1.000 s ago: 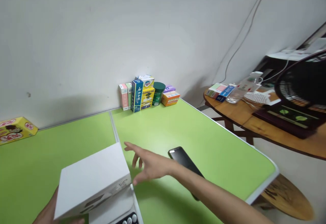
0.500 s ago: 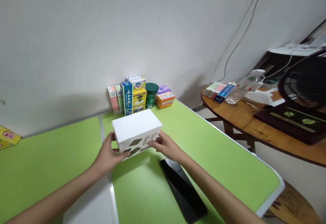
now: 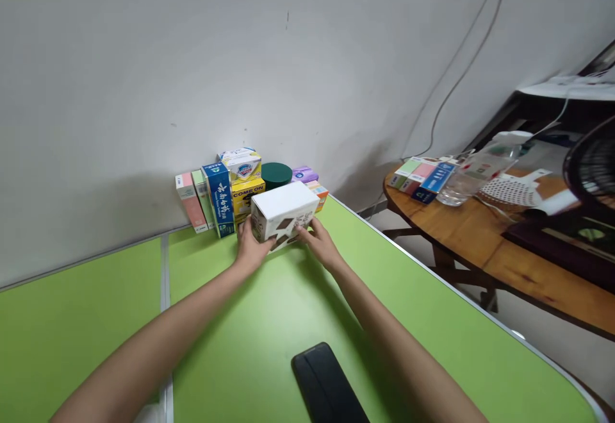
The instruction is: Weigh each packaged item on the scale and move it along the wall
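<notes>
Between my two hands is a white carton [image 3: 286, 202] with brown diamond shapes printed on its front. My left hand [image 3: 252, 243] grips its left end, thumb on the front face. My right hand [image 3: 317, 240] closes on the right end. Right behind the carton stand a green-lidded tub [image 3: 276, 173] and an orange box [image 3: 321, 193], both partly hidden by it. To the left are yellow boxes [image 3: 247, 189], one stacked on another, a blue toothpaste box [image 3: 219, 200], a slim green box [image 3: 202, 199] and a pink box [image 3: 191, 202]. A purple pack [image 3: 305, 174] lies at the back.
A black phone-like slab [image 3: 329, 384] lies on the green table [image 3: 230, 359] near me. On the right, a wooden table [image 3: 432, 231] holds small boxes [image 3: 423, 179], a clear plastic jug [image 3: 480, 170], a white fly swatter [image 3: 512, 189] and a fan [image 3: 593, 160].
Both hands have carried the white carton away from me and to the right, up close to the grouped boxes. It now covers part of the tub and the orange box. The view has shifted.
</notes>
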Action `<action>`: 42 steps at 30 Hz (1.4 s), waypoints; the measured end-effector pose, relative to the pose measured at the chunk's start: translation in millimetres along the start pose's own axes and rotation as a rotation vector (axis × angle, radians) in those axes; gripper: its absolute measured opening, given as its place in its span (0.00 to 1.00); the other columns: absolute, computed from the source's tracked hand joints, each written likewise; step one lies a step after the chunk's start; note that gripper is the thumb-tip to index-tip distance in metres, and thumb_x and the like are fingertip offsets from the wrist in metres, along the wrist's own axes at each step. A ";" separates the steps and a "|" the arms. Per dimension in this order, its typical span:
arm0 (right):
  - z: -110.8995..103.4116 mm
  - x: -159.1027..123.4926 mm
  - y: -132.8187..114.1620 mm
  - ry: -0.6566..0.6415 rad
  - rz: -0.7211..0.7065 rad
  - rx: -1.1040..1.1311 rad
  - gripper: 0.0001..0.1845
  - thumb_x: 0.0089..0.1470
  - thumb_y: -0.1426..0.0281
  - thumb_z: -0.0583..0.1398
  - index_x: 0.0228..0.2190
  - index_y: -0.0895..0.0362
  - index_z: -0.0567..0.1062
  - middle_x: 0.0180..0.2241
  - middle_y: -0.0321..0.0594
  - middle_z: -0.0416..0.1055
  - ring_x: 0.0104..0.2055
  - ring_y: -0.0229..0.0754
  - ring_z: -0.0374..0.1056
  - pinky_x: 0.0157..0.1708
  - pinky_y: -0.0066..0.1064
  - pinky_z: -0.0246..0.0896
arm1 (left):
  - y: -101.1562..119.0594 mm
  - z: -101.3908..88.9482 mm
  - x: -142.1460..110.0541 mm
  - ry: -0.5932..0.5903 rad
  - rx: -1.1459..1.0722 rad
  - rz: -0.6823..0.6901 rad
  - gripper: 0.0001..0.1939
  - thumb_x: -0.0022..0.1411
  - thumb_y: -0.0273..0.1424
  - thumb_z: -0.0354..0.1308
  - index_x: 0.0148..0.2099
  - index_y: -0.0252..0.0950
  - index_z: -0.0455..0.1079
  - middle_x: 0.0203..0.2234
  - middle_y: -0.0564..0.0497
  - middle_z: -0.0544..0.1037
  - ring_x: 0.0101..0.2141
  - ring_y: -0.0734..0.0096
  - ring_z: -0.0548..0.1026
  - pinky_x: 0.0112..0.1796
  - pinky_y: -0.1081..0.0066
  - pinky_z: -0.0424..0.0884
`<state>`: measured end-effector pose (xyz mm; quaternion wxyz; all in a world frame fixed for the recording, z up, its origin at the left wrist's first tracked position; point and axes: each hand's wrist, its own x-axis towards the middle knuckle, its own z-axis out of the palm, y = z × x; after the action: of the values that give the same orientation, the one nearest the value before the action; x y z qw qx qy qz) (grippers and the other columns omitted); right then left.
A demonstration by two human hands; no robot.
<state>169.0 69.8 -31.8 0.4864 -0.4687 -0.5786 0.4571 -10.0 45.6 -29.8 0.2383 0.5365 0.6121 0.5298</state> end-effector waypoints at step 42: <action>13.9 23.2 40.7 0.128 0.004 -0.149 0.26 0.49 0.56 0.56 0.47 0.56 0.66 0.37 0.41 0.72 0.31 0.43 0.69 0.38 0.40 0.67 | -38.5 24.2 -10.3 0.083 0.086 0.094 0.20 0.54 0.22 0.55 0.49 0.35 0.57 0.48 0.40 0.64 0.53 0.56 0.64 0.53 0.56 0.64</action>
<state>157.1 97.5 -70.2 0.4852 -0.5330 -0.5779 0.3827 -1.5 51.0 -75.3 0.1643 0.5517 0.6180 0.5355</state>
